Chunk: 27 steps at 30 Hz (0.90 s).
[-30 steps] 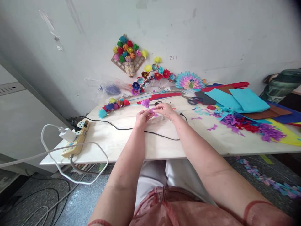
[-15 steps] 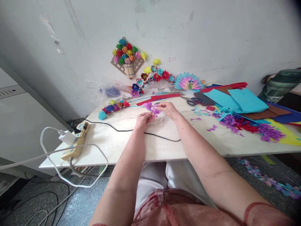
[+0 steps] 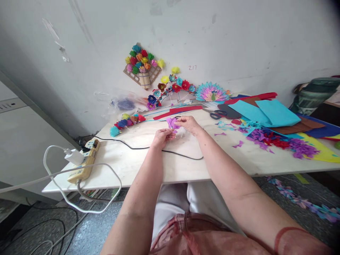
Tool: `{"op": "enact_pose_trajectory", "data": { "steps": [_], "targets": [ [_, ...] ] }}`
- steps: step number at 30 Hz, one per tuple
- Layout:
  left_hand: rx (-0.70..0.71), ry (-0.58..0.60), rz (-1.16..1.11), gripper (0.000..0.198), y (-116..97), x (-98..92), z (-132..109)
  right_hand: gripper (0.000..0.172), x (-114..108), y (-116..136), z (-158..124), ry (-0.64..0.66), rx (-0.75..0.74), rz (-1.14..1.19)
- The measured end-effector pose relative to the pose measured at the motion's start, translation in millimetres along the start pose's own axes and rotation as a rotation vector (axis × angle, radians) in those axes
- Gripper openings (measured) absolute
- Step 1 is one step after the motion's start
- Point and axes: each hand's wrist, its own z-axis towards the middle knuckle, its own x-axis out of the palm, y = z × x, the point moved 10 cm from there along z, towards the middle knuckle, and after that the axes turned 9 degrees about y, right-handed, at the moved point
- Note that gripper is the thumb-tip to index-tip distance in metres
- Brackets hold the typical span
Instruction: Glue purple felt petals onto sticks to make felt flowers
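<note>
A purple paper flower (image 3: 172, 122) is between my two hands, above the middle of the table. My left hand (image 3: 164, 137) is closed in a pinch at the flower's base; its thin stem is mostly hidden by the fingers. With thumb and fingers pressed together, my right hand (image 3: 188, 124) grips the flower's petals from the right side. Loose purple paper petals (image 3: 238, 144) with pinched middles lie on the table right of my hands. Something thin and clear or whitish shows below the right fingers, too blurred to name.
A black cable (image 3: 183, 156) crosses the table under my forearms. At left lies a power strip (image 3: 84, 169) with a white charger. Finished small flowers (image 3: 126, 123) lie back left. Scissors (image 3: 218, 114), turquoise sheets (image 3: 277, 112) and cut-paper heaps (image 3: 304, 148) are to the right.
The purple petals, spread as two separate tufts before, are now drawn together into one bunch by my right hand. My left hand stays at the base. The view has shifted slightly.
</note>
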Motion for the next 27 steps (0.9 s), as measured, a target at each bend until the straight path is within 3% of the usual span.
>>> {"op": "enact_pose_trajectory", "data": {
  "steps": [27],
  "targets": [
    [-0.034, 0.054, 0.043, 0.015, 2.8, 4.0, 0.3, 0.022, -7.4, 3.7, 1.3, -0.126, -0.072, -0.109]
  ]
}}
